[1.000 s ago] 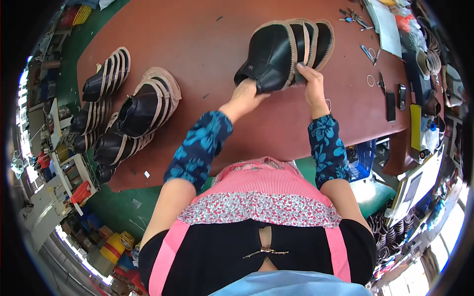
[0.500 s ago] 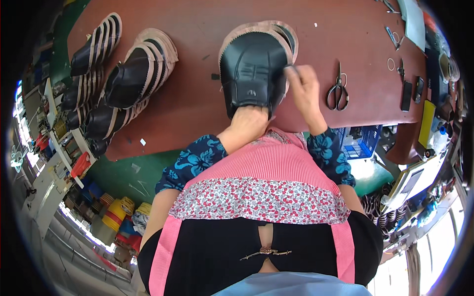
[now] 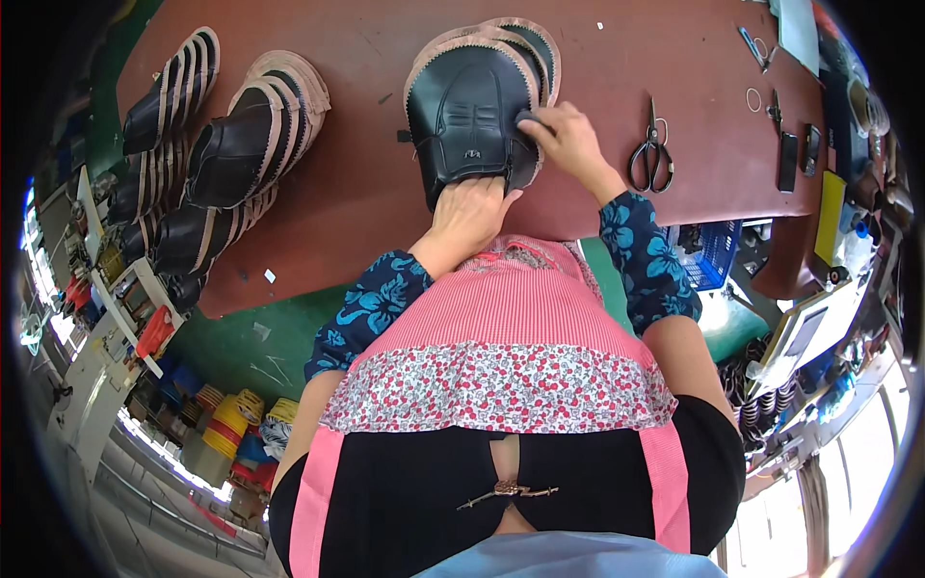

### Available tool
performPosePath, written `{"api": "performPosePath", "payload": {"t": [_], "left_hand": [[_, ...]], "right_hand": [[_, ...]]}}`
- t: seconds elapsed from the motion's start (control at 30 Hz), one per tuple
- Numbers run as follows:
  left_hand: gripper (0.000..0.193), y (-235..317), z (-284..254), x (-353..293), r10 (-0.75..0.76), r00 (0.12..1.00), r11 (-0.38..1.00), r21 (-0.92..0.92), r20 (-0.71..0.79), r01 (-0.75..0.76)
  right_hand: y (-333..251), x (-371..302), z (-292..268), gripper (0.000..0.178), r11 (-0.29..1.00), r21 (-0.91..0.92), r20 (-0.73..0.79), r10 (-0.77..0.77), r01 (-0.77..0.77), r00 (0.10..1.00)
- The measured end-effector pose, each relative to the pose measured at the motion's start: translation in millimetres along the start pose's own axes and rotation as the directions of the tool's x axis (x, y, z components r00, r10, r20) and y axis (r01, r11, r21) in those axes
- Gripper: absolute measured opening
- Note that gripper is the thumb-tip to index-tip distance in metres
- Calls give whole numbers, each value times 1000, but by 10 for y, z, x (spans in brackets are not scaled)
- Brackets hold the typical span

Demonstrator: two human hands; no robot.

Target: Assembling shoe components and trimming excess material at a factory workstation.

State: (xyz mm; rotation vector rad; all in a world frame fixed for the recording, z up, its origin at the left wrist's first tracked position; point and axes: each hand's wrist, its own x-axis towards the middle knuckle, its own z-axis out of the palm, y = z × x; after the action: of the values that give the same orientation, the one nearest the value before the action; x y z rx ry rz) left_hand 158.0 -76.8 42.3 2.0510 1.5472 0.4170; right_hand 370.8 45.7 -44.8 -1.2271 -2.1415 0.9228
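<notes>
A black leather shoe upper [image 3: 472,106] with a zigzag-cut tan edge lies in front of me on top of a small stack of other uppers [image 3: 541,53]. My left hand [image 3: 467,212] is at its near opening, the fingers partly hidden inside as they grip it. At the upper's right side my right hand [image 3: 568,144] pinches a small dark object [image 3: 530,119] against or close to the leather. What that object is, I cannot make out.
Several stacks of black uppers [image 3: 236,154] stand on the left of the reddish-brown table [image 3: 356,193]. To the right lie black-handled scissors [image 3: 651,159], small blue-handled snips [image 3: 756,48] and a dark case [image 3: 788,162]. A blue crate [image 3: 713,255] sits below the table edge.
My right hand has moved left with the small dark object, now lower along the upper's right side. In the picture, the upper and table things have shifted slightly up and left.
</notes>
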Motion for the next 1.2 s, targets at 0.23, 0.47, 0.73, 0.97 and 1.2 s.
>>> {"api": "performPosePath", "payload": {"t": [0.23,0.47,0.73,0.97,1.2], "left_hand": [[40,13,-10,40,-31,999,1000,-5,35,31],[42,-20,20,45,-67,992,998,27,105,64],[39,104,29,194,-29,998,998,64,54,25],[57,207,-151,146,-106,983,988,127,149,88],[50,226,-216,62,-18,1000,997,80,-14,19]], "right_hand": [[-396,-39,-66,31,961,265,163,36,-79,986],[27,112,-349,28,992,23,-2,128,-128,992],[371,366,-80,29,963,-269,-116,-34,2,993],[1053,-358,-421,46,786,-249,-351,471,-565,810],[1373,-1483,-736,64,610,-318,-570,488,-725,661]]}}
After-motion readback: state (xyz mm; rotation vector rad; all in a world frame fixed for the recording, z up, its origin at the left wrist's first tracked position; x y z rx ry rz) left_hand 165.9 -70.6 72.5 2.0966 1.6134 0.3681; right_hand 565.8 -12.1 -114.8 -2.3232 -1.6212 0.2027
